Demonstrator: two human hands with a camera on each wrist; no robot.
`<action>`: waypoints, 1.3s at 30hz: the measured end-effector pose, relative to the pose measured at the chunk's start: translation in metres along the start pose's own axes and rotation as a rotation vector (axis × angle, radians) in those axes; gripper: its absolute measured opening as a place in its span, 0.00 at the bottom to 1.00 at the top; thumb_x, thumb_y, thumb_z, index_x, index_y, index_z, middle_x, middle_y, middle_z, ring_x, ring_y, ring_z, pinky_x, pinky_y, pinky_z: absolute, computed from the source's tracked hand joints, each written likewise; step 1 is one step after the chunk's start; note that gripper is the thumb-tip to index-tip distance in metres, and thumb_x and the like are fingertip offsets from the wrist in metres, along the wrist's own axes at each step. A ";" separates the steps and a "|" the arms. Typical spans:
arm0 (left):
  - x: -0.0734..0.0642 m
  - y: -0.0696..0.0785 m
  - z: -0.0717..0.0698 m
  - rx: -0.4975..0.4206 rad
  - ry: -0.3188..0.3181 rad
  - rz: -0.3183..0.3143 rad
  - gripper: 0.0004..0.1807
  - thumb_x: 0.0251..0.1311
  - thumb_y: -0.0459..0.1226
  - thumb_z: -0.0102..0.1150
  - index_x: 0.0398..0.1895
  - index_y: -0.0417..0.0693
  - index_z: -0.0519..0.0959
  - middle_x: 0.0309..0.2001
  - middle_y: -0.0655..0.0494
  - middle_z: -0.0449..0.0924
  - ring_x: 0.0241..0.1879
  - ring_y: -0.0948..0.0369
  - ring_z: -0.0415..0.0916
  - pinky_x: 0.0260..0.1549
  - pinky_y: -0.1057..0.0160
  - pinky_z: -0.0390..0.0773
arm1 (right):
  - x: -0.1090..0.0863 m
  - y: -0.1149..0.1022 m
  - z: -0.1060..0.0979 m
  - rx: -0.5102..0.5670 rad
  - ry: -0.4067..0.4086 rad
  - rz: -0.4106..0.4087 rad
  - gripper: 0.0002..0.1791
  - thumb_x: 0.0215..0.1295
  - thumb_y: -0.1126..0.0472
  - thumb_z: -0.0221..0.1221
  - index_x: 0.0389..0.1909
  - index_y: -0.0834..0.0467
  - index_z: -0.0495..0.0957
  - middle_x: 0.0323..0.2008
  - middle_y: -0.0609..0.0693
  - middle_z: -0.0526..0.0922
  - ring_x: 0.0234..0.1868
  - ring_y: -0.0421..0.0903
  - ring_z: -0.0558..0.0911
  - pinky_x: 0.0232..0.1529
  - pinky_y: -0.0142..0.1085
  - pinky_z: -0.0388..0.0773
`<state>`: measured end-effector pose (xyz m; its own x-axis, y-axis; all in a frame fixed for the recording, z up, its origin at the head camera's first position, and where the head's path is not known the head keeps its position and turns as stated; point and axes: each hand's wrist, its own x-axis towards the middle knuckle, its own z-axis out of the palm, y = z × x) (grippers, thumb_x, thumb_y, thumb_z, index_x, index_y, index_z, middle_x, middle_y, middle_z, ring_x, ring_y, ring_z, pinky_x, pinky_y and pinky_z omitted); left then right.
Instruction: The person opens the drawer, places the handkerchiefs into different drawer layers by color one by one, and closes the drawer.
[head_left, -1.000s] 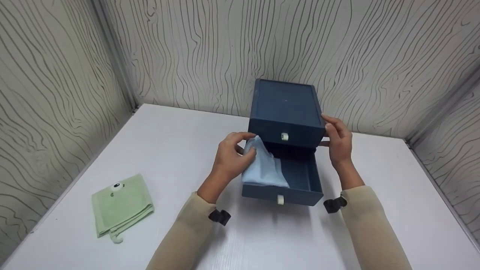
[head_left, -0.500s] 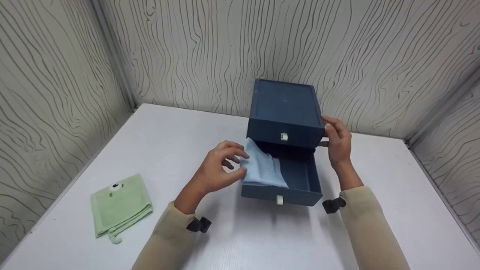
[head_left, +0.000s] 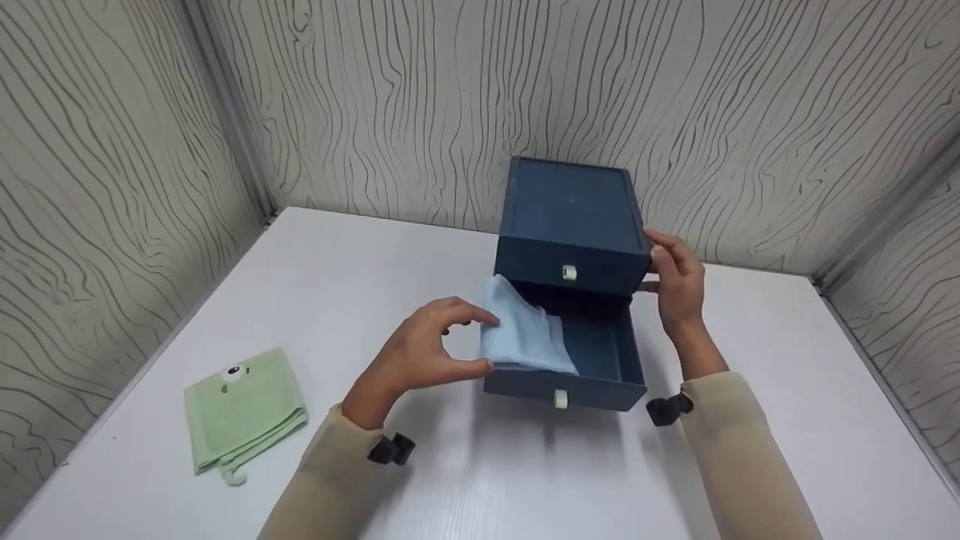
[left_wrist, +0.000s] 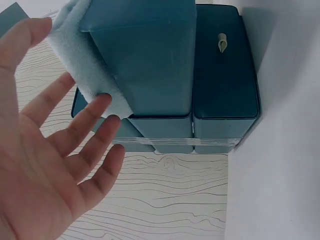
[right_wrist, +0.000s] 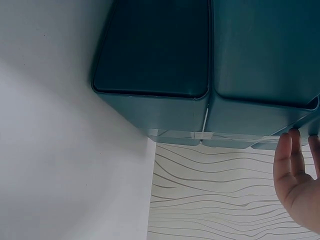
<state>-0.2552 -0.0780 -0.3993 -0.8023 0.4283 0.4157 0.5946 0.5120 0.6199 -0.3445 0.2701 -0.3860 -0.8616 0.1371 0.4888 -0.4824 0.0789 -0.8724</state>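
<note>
A dark blue drawer cabinet (head_left: 574, 202) stands against the back wall. Below its top drawer, another drawer (head_left: 604, 349) with a white knob is pulled out. A light blue cloth (head_left: 525, 334) lies in that drawer's left part and hangs over its left side. My left hand (head_left: 424, 349) is beside the cloth, thumb and fingers spread apart. Its index fingertip overlaps the cloth; the thumb tip is by the drawer's front left corner. In the left wrist view, fingertips lie close along the cloth (left_wrist: 87, 60). My right hand (head_left: 679, 289) rests on the cabinet's right side, its fingers fairly straight in the right wrist view.
A folded green cloth (head_left: 244, 412) with an eye design and a loop lies on the white table (head_left: 360, 262), at the left. Wood-patterned panels (head_left: 420, 97) rise behind and on both sides. A shut lower drawer (left_wrist: 220, 75) sits under the pulled-out one.
My left hand has released the light blue cloth and moved left and toward me, fingers spreading. The cloth's raised corner has settled over the drawer's left side. My right hand has stayed in place.
</note>
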 end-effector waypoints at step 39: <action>0.041 0.011 0.043 0.125 -0.008 0.047 0.19 0.52 0.57 0.61 0.44 0.61 0.83 0.45 0.62 0.78 0.47 0.60 0.71 0.54 0.48 0.68 | 0.001 0.000 -0.003 -0.016 -0.004 -0.018 0.18 0.69 0.61 0.51 0.55 0.62 0.78 0.40 0.46 0.85 0.28 0.39 0.83 0.22 0.31 0.80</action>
<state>-0.2788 -0.0229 -0.4041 -0.7734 0.4597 0.4366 0.6337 0.5797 0.5122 -0.3447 0.2732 -0.3861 -0.8532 0.1311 0.5048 -0.4957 0.0972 -0.8631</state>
